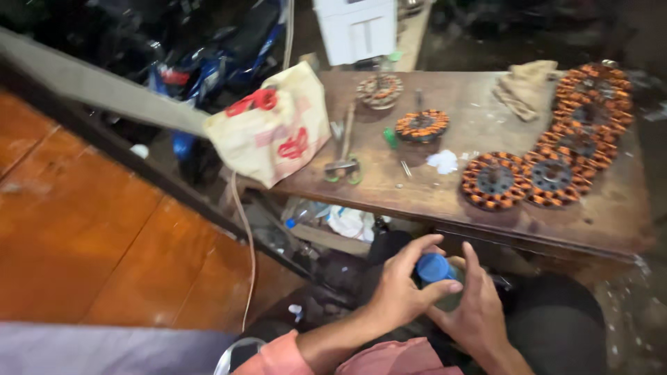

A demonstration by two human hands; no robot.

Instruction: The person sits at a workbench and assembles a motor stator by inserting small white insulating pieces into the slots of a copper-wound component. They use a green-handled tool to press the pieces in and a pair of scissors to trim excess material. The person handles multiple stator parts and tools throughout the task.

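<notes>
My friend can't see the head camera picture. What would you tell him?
Two hands, left and right, grip a bottle with a blue cap. Beyond is a wooden table with round copper coils, a hammer and a cloth bag.

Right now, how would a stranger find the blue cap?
Start at the wooden table, then look below its near edge. There the left hand and right hand meet around a blue cap. It is the only round blue thing between them.
</notes>
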